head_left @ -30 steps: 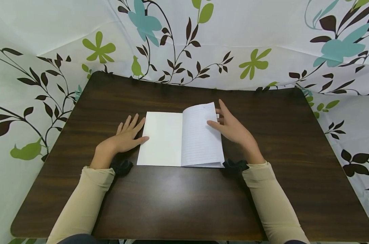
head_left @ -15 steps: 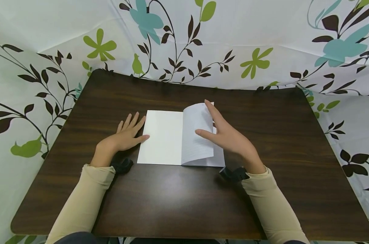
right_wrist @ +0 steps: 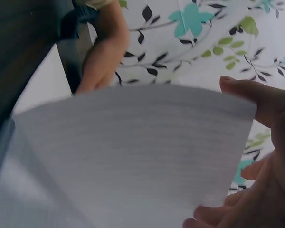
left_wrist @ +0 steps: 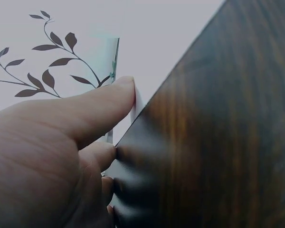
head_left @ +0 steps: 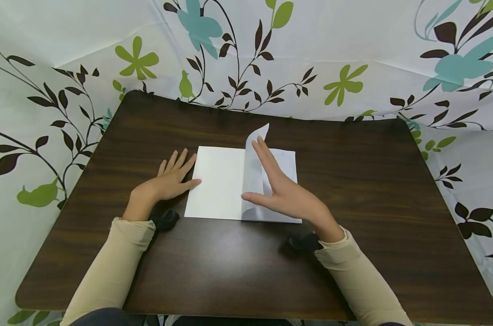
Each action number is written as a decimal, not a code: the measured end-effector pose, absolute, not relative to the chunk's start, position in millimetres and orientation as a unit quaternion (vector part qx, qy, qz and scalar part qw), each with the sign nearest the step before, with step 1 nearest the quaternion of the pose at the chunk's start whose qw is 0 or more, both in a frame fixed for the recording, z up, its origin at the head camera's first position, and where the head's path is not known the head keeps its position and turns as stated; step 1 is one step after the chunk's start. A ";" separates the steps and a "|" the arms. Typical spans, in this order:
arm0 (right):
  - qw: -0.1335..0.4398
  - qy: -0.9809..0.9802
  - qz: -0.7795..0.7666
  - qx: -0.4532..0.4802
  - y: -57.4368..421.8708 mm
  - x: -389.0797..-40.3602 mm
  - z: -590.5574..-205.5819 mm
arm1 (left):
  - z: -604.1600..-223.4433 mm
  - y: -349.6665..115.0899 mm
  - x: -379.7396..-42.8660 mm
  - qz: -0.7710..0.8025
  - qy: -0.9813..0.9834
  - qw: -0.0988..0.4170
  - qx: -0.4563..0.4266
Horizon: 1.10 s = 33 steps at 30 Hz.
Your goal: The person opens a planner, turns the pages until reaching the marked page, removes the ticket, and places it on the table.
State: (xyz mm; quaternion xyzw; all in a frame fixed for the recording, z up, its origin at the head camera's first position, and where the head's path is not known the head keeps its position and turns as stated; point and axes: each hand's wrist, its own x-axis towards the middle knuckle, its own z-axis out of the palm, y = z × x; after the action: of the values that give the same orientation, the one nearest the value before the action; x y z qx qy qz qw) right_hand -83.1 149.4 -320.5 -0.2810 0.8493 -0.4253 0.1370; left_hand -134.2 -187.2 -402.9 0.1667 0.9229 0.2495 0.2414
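An open notebook [head_left: 217, 181] lies on the table; its left side is blank white. One lined page [right_wrist: 147, 142] stands raised and curved near the fold, above the right side. My right hand [head_left: 289, 192] is at this page, fingers straight and thumb spread well apart from them. In the right wrist view the thumb is at the page's upper corner and the fingertips are lower on it. My left hand [head_left: 165, 183] rests with fingers spread on the table, thumb tip at the notebook's left edge. The left wrist view shows its thumb [left_wrist: 104, 107] beside the tabletop.
The dark wood table [head_left: 213, 267] reaches out around the notebook on all sides. A white curtain [head_left: 372, 36] printed with leaves, flowers and birds hangs behind and beside it. Dark wrist cameras [head_left: 165, 220] sit on both wrists.
My right hand has moved left from the notebook's right edge toward the fold. The lined page has lifted and swung up with it, baring the sheet beneath. My left hand stays in place.
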 end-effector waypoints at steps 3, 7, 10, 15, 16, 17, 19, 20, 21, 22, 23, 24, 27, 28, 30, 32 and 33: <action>0.117 0.847 -0.420 -0.305 140.3 -77.5 -324.1 | -398.5 -185.0 -132.3 0.241 0.925 0.243 0.167; 0.072 0.846 -0.411 -0.332 127.5 -72.4 -330.8 | -397.6 -184.5 -131.6 0.232 0.928 0.241 0.165; 0.038 0.851 -0.402 -0.338 118.6 -70.5 -338.1 | -399.1 -185.6 -131.2 0.242 0.927 0.236 0.164; -0.010 0.859 -0.371 -0.353 107.2 -69.4 -350.6 | -404.5 -187.5 -133.6 0.247 0.926 0.235 0.163; -0.020 0.861 -0.360 -0.358 105.7 -68.9 -353.2 | -405.9 -187.8 -134.4 0.247 0.926 0.235 0.163; -0.029 0.864 -0.347 -0.364 104.4 -68.3 -355.7 | -407.5 -188.3 -135.1 0.247 0.926 0.235 0.164; -0.045 0.869 -0.325 -0.371 101.6 -67.3 -360.4 | -408.9 -188.3 -135.5 0.245 0.926 0.236 0.161; -0.049 0.871 -0.318 -0.371 100.4 -66.4 -362.4 | -409.3 -188.4 -135.8 0.245 0.926 0.237 0.160; -0.051 0.874 -0.313 -0.368 99.3 -65.5 -364.6 | -409.8 -188.6 -136.1 0.246 0.926 0.239 0.158; -0.051 0.876 -0.310 -0.366 97.8 -64.9 -366.4 | -410.0 -188.7 -136.5 0.248 0.925 0.241 0.156; -0.050 0.877 -0.309 -0.363 96.3 -64.3 -367.9 | -409.8 -188.3 -136.8 0.250 0.925 0.242 0.155; -0.049 0.879 -0.308 -0.360 94.9 -63.7 -369.6 | -409.2 -187.6 -137.1 0.252 0.924 0.245 0.152; -0.036 0.888 -0.291 -0.353 90.7 -62.1 -374.7 | -408.4 -187.0 -138.3 0.260 0.922 0.249 0.145; -0.033 0.891 -0.282 -0.354 89.5 -61.5 -376.8 | -407.9 -186.7 -138.4 0.263 0.921 0.249 0.143; -0.023 0.898 -0.259 -0.355 87.0 -60.7 -381.9 | -405.6 -186.3 -137.6 0.272 0.918 0.251 0.141; -0.009 0.903 -0.241 -0.357 84.8 -59.6 -385.9 | -403.9 -186.3 -136.9 0.277 0.917 0.251 0.141; -0.004 0.904 -0.233 -0.358 83.8 -59.1 -387.7 | -402.1 -185.8 -136.3 0.277 0.917 0.252 0.140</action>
State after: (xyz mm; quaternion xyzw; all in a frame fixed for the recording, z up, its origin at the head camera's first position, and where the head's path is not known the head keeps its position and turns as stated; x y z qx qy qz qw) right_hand -59.1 83.8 -387.7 -0.3580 0.9042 -0.2327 -0.0036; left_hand -136.3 -185.8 -402.1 0.1404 0.9167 0.2768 0.2517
